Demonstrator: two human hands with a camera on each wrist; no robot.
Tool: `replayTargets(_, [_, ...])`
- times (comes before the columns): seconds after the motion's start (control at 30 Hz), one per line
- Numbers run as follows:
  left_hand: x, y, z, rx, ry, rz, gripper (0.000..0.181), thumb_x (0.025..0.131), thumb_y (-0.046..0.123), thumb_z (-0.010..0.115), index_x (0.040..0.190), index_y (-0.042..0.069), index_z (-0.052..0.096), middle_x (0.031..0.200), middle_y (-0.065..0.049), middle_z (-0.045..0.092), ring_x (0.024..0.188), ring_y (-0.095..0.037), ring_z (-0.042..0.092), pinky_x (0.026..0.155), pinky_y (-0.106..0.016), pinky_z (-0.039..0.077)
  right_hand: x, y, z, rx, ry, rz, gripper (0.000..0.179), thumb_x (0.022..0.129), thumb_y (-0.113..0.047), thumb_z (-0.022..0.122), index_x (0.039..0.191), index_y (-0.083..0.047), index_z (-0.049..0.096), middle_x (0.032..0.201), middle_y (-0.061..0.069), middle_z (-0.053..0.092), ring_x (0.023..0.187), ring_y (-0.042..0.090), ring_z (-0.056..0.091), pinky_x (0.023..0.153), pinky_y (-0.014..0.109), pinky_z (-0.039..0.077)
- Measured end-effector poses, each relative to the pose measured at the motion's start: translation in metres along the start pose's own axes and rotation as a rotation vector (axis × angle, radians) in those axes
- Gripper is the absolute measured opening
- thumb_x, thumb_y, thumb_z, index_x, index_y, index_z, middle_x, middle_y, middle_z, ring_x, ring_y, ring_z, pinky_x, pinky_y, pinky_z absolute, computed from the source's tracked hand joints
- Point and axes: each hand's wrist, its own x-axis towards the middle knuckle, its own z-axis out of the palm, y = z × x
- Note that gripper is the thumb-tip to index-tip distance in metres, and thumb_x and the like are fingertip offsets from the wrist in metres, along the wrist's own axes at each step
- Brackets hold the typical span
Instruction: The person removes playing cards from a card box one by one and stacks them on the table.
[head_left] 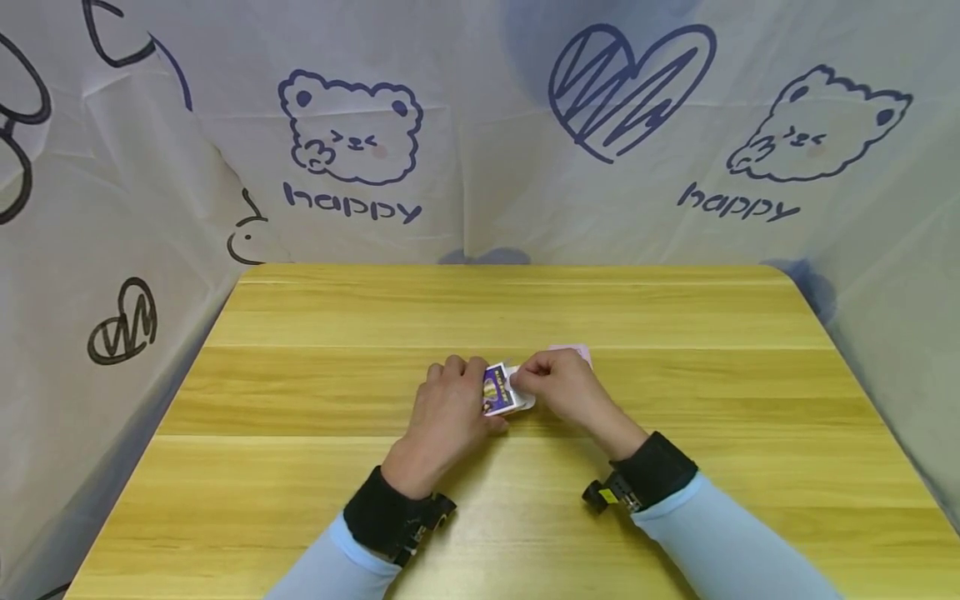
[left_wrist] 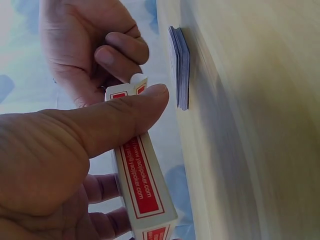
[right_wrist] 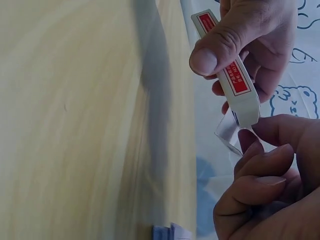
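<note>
A playing-card box (head_left: pixel 497 392), purple and white on its face, is held by my left hand (head_left: pixel 448 408) over the middle of the table. Its narrow side (left_wrist: pixel 142 185) is white with red printed panels, and my left thumb lies across it. At the box's end, the thumb and forefinger of my right hand (head_left: pixel 566 390) pinch a small white flap (right_wrist: pixel 248 121); the other fingers are curled. Another white flap (right_wrist: pixel 228 131) stands out from that end. A stack of playing cards (left_wrist: pixel 181 70) lies on the table beside the right hand, which partly hides it in the head view.
The light wood table (head_left: pixel 300 500) runs back to a white cloth (head_left: pixel 480 150) with drawn bears and hearts. More cloth hangs at both sides. Each wrist wears a black band with a small camera (head_left: pixel 597 497).
</note>
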Motion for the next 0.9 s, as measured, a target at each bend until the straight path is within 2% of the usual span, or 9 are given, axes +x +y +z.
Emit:
replayTargets(0.2, [-0.0008, 0.0004, -0.0012, -0.002, -0.015, 0.022, 0.073, 0.072, 0.037, 0.099, 0.125, 0.005, 0.062, 0.112, -0.017, 0.063, 0.093, -0.033, 0.055, 0.075, -0.044, 0.052, -0.0010, 0.0015, 0.0009, 0.049, -0.067, 0.015, 0.017, 0.093, -0.018, 0.079, 0.085, -0.003, 0.077, 0.077, 0.000, 0.068, 0.067, 0.015, 0.051, 0.057, 0.024, 0.038])
replayTargets(0.57, [-0.0003, -0.0008, 0.0004, 0.012, 0.002, 0.085, 0.070, 0.071, 0.035, 0.099, 0.125, 0.007, 0.065, 0.111, -0.015, 0.065, 0.094, -0.031, 0.057, 0.073, -0.044, 0.053, 0.0014, 0.0056, 0.0012, 0.074, -0.102, 0.073, 0.024, 0.093, -0.015, 0.078, 0.074, -0.004, 0.067, 0.079, 0.000, 0.063, 0.069, 0.015, 0.048, 0.056, 0.024, 0.034])
replayTargets(0.7, [0.0001, -0.0011, 0.0011, 0.012, 0.002, 0.089, 0.069, 0.072, 0.034, 0.099, 0.126, 0.007, 0.065, 0.110, -0.015, 0.065, 0.095, -0.032, 0.057, 0.073, -0.044, 0.054, 0.0014, 0.0067, 0.0008, 0.102, -0.126, 0.081, 0.024, 0.095, -0.014, 0.076, 0.074, -0.005, 0.067, 0.077, -0.001, 0.061, 0.069, 0.015, 0.048, 0.056, 0.024, 0.033])
replayTargets(0.9, [-0.0002, -0.0016, 0.0003, 0.005, -0.009, 0.088, 0.070, 0.073, 0.035, 0.099, 0.127, 0.006, 0.065, 0.113, -0.015, 0.065, 0.095, -0.032, 0.057, 0.074, -0.044, 0.053, 0.0013, 0.0084, -0.0023, 0.147, -0.181, 0.083, 0.025, 0.098, -0.016, 0.071, 0.076, -0.005, 0.066, 0.066, -0.005, 0.048, 0.061, 0.013, 0.042, 0.053, 0.024, 0.030])
